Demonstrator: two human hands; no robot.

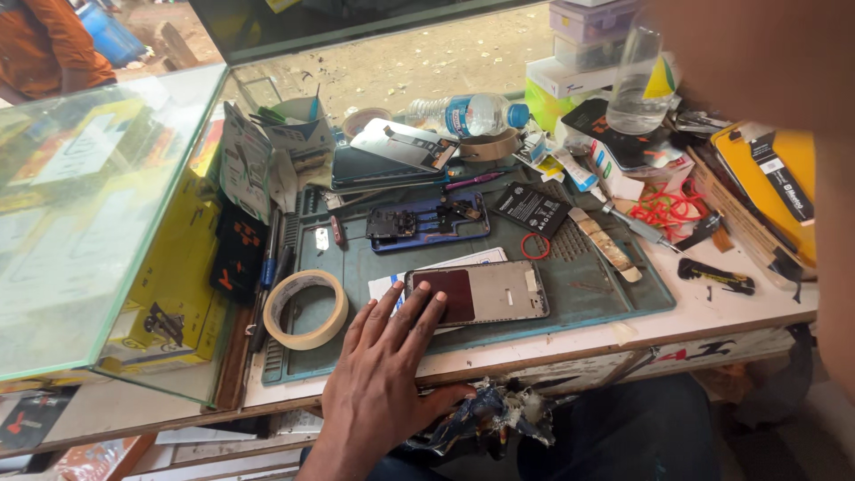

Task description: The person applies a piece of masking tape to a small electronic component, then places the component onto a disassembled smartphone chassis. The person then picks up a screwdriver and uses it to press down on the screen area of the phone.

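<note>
My left hand point(378, 379) lies flat with its fingers spread on a dark green work mat point(588, 294). Its fingertips rest on the left end of a phone frame point(499, 289), which lies face up with a dark red patch and a grey metal plate. White paper shows under the frame. A roll of masking tape point(305, 309) sits just left of the hand. A large blurred shape at the right edge looks like my right arm point(775, 71), very close to the camera; its hand and fingers cannot be made out.
Farther back on the mat lie an opened blue phone body point(427, 223), a black battery point(532, 207) and a red ring point(535, 246). A water bottle point(472, 114), boxes, tools and a screwdriver point(637, 223) crowd the back and right. A glass case point(89, 223) stands left.
</note>
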